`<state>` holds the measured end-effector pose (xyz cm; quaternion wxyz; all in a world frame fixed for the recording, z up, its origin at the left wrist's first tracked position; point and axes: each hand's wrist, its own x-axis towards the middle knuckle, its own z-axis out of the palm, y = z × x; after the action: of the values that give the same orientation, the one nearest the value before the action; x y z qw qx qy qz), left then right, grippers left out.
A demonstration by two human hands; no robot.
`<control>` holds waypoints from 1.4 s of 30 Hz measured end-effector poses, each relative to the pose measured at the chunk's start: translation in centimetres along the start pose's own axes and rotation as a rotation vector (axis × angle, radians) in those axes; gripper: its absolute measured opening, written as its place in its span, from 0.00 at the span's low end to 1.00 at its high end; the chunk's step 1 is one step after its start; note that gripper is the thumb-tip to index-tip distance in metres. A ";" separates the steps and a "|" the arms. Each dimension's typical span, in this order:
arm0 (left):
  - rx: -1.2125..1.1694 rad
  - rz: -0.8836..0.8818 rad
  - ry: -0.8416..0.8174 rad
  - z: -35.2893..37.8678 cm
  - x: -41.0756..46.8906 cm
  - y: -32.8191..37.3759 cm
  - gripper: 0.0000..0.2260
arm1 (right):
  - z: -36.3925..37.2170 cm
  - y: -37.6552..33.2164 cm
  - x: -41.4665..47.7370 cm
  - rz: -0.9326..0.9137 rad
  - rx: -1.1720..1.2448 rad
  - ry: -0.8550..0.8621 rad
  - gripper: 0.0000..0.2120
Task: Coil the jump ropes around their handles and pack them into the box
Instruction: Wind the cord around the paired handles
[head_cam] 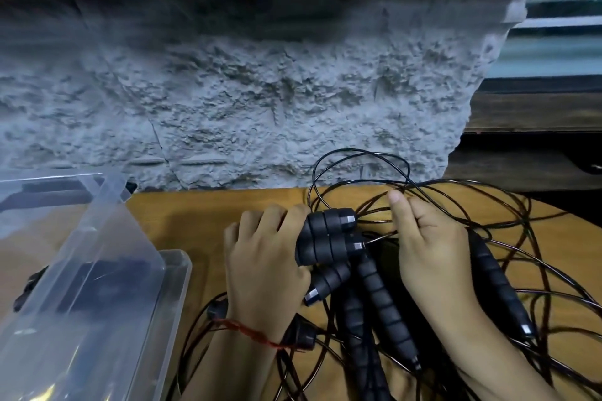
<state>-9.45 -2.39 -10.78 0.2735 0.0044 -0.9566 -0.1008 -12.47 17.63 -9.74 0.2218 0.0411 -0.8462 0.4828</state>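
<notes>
Left hand (267, 257) curled tight round two black ribbed jump-rope handles (321, 238), side by side, caps pointing right. Right hand (433, 251) pinching thin black cord (353, 150) between thumb and forefinger, just beyond those caps. At least four more handles loose in the tangle on the wooden desk (195, 215). One clear plastic box (176, 273) at left, lid up; dark shapes inside, too blurred to tell.

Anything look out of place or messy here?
Yes: the black jump rope cords sprawl in one tangle of crossing loops over the wooden table, with loose handles among them. The left hand grips two handles; the right hand pinches one cord. No damage shows.
</notes>
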 end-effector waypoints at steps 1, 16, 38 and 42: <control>0.005 0.009 0.010 -0.1 0.0 0.0 0.29 | -0.1 0.0 0.1 0.020 0.026 0.013 0.27; 0.125 -0.073 -0.043 -0.5 0.0 -1.3 0.21 | 0.3 -1.4 -1.4 -0.364 -0.514 0.203 0.04; -0.115 0.095 -0.099 -0.9 -0.4 -0.1 0.21 | 0.5 -0.7 -1.3 -0.251 -0.171 -0.449 0.33; -0.092 0.045 -0.147 -0.8 -0.6 0.4 0.24 | 0.3 -0.9 -1.4 -0.269 -0.191 -0.396 0.31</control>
<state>-8.55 -2.08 -10.37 0.2046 -0.0373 -0.9683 -0.1383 -11.06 16.66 -9.71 0.1167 0.2257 -0.9018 0.3496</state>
